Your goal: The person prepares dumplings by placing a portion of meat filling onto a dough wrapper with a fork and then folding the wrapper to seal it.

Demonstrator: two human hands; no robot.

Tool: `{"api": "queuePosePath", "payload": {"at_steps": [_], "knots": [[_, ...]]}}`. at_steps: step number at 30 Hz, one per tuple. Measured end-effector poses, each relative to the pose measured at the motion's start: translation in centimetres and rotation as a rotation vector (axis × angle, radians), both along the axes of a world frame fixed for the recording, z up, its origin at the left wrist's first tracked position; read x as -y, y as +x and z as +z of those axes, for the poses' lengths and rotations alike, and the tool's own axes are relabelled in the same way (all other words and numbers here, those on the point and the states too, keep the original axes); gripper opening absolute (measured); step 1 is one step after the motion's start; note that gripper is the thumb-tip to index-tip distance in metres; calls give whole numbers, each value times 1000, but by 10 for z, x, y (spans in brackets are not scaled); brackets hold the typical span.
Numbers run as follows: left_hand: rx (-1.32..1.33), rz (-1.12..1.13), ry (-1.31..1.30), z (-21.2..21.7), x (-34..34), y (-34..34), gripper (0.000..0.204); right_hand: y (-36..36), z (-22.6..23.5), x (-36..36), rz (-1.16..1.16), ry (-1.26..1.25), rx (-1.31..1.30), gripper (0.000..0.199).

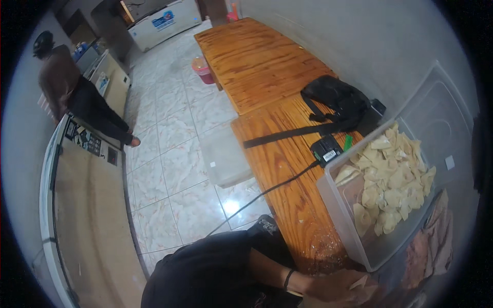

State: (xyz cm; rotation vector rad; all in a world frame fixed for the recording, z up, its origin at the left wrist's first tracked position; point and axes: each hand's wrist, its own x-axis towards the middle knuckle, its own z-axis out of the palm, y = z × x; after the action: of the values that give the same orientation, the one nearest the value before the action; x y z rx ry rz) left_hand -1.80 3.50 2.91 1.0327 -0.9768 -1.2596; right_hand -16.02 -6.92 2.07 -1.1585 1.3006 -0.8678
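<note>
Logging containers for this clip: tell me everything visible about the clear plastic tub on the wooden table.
The clear plastic tub is a large rectangular bin with translucent walls, open on top, its matching lid leaning against the grey wall behind it. It stands upright at the near right end of the wooden table, beside a small black device with a cable. It holds a heap of pale, folded triangular dough pieces. No hand touches it; one hand holds a similar piece below it.
</note>
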Motion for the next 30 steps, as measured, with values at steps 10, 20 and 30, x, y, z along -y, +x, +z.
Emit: {"api": "queuePosePath", "payload": {"at_steps": [10, 20, 30], "knots": [[-36, -39, -196, -4, 4, -12, 37, -25, 26, -64, -196, -431, -29, 77], [446, -76, -563, -2, 26, -4, 23, -27, 46, -70, 75, -907, -462, 42], [409, -85, -405, -15, 6, 12, 31, -25, 38, -84, 316, -987, -509, 38]]}}
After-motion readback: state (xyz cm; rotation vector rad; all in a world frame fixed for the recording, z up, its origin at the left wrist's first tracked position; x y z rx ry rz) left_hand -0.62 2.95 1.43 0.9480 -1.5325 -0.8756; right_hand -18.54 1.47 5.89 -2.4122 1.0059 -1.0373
